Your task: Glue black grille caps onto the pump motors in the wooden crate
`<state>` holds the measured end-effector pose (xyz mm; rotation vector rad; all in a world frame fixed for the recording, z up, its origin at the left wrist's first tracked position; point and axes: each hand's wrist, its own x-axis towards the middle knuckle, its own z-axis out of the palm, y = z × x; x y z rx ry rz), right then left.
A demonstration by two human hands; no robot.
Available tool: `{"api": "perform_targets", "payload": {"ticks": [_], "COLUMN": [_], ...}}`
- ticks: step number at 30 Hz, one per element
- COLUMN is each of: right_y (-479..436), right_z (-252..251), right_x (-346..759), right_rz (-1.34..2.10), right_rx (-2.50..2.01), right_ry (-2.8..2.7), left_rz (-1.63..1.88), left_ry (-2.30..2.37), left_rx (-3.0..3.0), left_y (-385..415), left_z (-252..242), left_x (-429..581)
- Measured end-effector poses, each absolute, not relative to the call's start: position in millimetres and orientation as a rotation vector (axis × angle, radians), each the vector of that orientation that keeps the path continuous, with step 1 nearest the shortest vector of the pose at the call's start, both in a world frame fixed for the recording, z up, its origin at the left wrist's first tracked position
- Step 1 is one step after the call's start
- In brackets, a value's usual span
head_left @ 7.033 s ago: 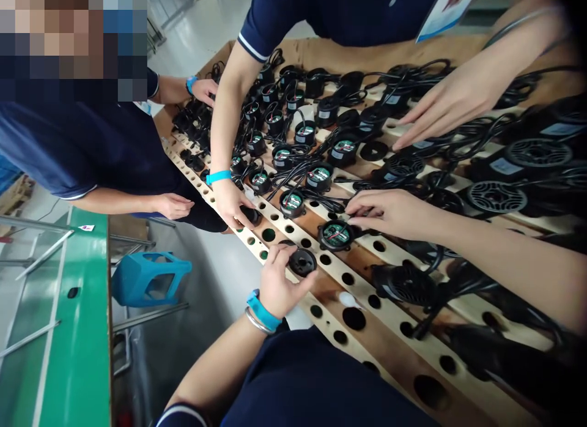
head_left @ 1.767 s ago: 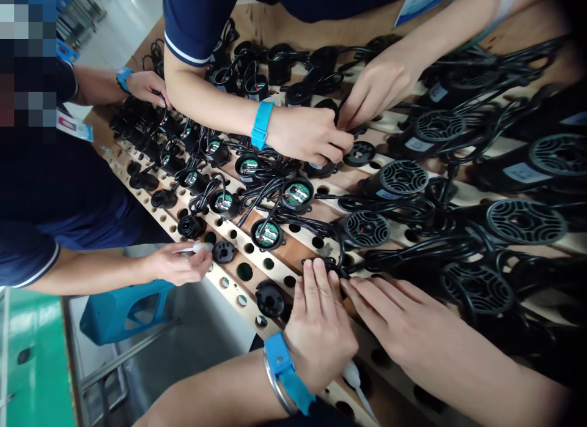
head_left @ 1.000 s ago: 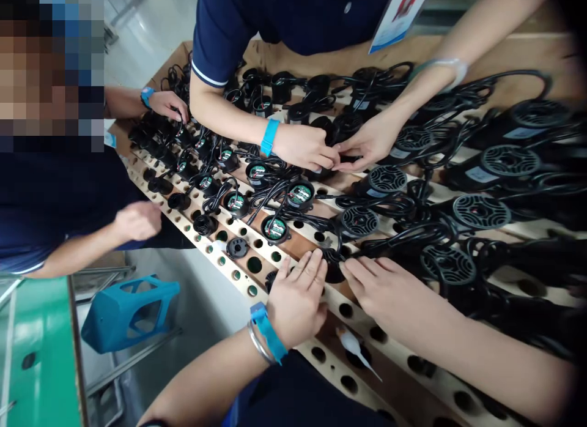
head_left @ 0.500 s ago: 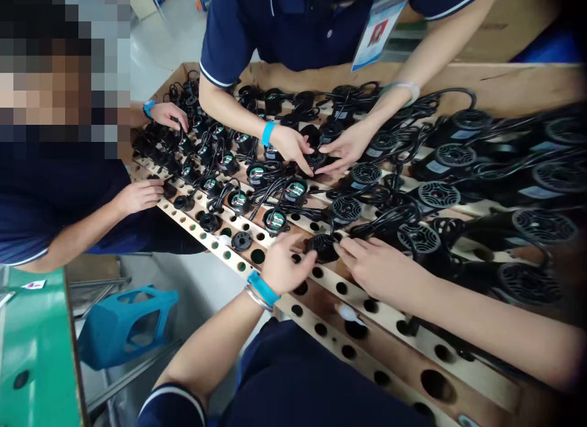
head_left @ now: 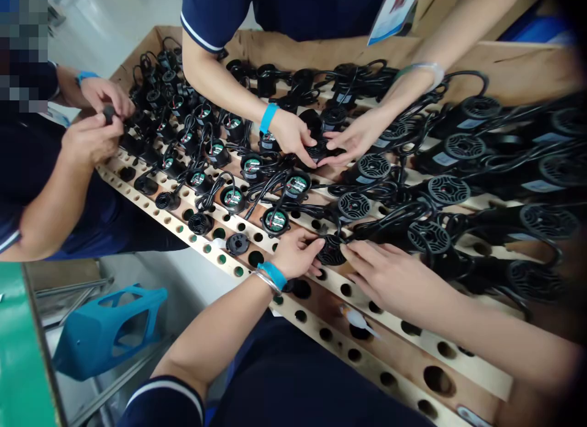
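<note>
My left hand (head_left: 297,254), with a blue band and a metal bangle at the wrist, pinches the left edge of a round black slotted cap (head_left: 333,251). On the cap's right edge rest the bent fingers of my right hand (head_left: 385,269). The cap sits on a unit in the wooden rack, its body mostly hidden by the cap and my hands. Just behind my left hand stands an open black housing (head_left: 275,221) showing a green circuit board. A capped black unit (head_left: 354,205) with a slotted top stands behind the cap, among coiled black cables.
The wooden rack (head_left: 380,329) has rows of round holes. A small white squeeze bottle (head_left: 356,319) lies over one hole. Across the rack, a co-worker's two hands (head_left: 316,142) hold a black part; another's hands (head_left: 103,118) work at left. A blue stool (head_left: 110,335) stands below.
My left fingers have closed in on the cap's edge; my right hand stays beside it. The left co-worker's hands have come together around a small dark piece. The view has shifted slightly.
</note>
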<state>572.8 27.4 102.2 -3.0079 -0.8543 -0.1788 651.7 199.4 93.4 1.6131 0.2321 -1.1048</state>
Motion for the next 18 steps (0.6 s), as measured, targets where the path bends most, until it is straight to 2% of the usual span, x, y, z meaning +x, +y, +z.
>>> {"api": "perform_targets", "payload": {"ticks": [8,13,18], "right_y": [29,28,30], "right_z": [99,92,96], "right_x": [571,567,570], "right_rz": [-0.150,0.013,0.003], "right_rx": [-2.961,-2.973,-2.969], "right_ry": [-0.820,-0.836,-0.748], "left_rz": [-1.325,-1.308,-1.314], "left_ry": [0.258,0.215,0.177], "left_rx": [1.471,1.539,1.558], "left_y": [196,193,192], "left_z": [92,90,89], "left_x": [664,666,670]}}
